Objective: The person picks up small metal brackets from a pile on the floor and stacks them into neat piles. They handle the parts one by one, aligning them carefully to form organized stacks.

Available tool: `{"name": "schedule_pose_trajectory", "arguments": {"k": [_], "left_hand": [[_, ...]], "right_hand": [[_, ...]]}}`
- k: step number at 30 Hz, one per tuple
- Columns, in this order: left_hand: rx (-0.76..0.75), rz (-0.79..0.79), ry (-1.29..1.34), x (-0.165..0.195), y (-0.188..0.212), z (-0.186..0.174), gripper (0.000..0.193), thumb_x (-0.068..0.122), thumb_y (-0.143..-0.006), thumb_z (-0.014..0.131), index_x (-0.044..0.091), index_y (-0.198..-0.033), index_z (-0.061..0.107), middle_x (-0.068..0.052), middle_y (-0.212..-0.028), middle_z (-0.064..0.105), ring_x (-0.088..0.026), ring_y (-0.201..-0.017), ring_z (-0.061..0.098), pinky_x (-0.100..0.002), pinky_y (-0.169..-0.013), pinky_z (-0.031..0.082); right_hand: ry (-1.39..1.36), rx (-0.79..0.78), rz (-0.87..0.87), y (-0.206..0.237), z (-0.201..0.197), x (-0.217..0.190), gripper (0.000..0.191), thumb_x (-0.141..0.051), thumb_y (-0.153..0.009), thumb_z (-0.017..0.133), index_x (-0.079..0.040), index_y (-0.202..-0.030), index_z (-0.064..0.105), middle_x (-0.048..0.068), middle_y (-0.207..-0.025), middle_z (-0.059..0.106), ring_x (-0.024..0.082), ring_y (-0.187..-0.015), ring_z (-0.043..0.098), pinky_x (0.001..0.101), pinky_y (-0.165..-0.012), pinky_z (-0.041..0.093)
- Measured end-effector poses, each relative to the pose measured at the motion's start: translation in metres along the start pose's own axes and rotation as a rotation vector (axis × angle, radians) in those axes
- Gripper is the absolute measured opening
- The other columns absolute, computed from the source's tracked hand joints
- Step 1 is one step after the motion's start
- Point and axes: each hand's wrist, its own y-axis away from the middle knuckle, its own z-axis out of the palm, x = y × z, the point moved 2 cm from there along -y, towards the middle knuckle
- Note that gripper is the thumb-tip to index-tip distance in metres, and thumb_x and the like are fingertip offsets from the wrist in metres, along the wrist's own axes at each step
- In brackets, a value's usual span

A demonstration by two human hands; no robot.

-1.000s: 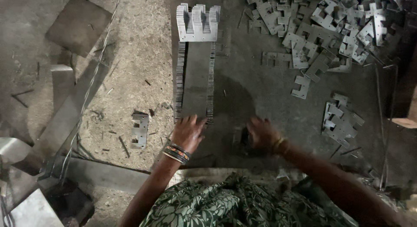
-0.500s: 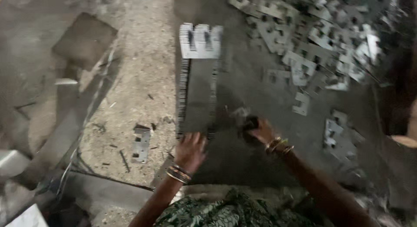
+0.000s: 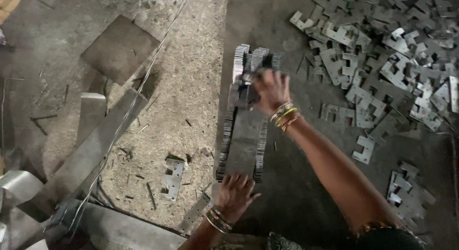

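A long row of thin grey metal stamped plates stands on edge on the dark floor, running away from me. My left hand rests with fingers spread against the near end of the row. My right hand is stretched to the far end, closed on a small bunch of plates held at the row's top. Bangles circle both wrists.
A big heap of loose notched metal plates covers the floor at upper right. A smaller pile lies at lower right. One plate lies in sawdust to the left, near metal bars and a flat square sheet.
My right hand moved from the near end of the row up to its far end, carrying plates. My left hand stayed at the near end. The view shifted closer.
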Motion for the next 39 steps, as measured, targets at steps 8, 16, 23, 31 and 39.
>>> {"name": "schedule_pose_trajectory", "arguments": {"k": [8,16,23,31,39], "left_hand": [[-0.088,0.0,-0.099,-0.016,0.001,0.005,0.048,0.053,-0.083,0.071,0.012,-0.107,0.069,-0.01,-0.114,0.063,-0.028,-0.103,0.058,-0.049,-0.084,0.048],[-0.573,-0.173,-0.082,-0.039,-0.004,-0.01,0.052,0.055,-0.092,0.066,0.012,-0.121,0.06,-0.009,-0.118,0.059,-0.03,-0.114,0.054,-0.048,-0.097,0.048],[-0.787,-0.002,-0.253,-0.045,-0.012,-0.035,0.084,0.055,-0.082,0.078,0.012,-0.147,0.044,-0.019,-0.142,0.041,-0.04,-0.13,0.041,-0.054,-0.104,0.037],[-1.163,0.131,-0.28,-0.024,-0.055,-0.034,0.073,0.053,-0.092,0.072,0.009,-0.144,0.048,-0.017,-0.141,0.046,-0.035,-0.133,0.046,-0.052,-0.109,0.043],[-1.066,0.145,-0.208,0.045,-0.165,0.087,0.114,0.047,-0.083,0.084,0.004,-0.162,0.014,-0.023,-0.165,0.021,-0.043,-0.148,0.028,-0.056,-0.117,0.035]], "right_hand": [[-0.014,0.055,0.105,0.007,-0.02,0.027,0.113,-0.043,-0.058,0.096,-0.013,-0.153,0.042,0.026,-0.147,0.037,0.049,-0.133,0.035,0.069,-0.108,0.029],[0.15,-0.225,0.442,0.365,0.01,0.256,0.079,-0.051,-0.082,0.078,-0.007,-0.141,0.049,0.022,-0.141,0.044,0.045,-0.136,0.039,0.0598,-0.112,0.034],[-0.115,-0.31,1.463,0.592,0.045,0.322,0.065,-0.051,-0.088,0.071,-0.007,-0.135,0.059,0.023,-0.128,0.058,0.045,-0.123,0.053,0.0564,-0.103,0.044],[-0.223,0.198,1.377,0.607,0.063,0.305,0.054,-0.051,-0.096,0.063,-0.008,-0.129,0.07,0.025,-0.112,0.075,0.044,-0.108,0.07,0.0525,-0.092,0.055],[-0.9,0.596,1.288,0.385,0.018,0.423,0.044,-0.041,-0.091,0.076,-0.01,-0.12,0.069,0.009,-0.09,0.07,0.021,-0.076,0.063,0.0414,-0.066,0.051]]}}
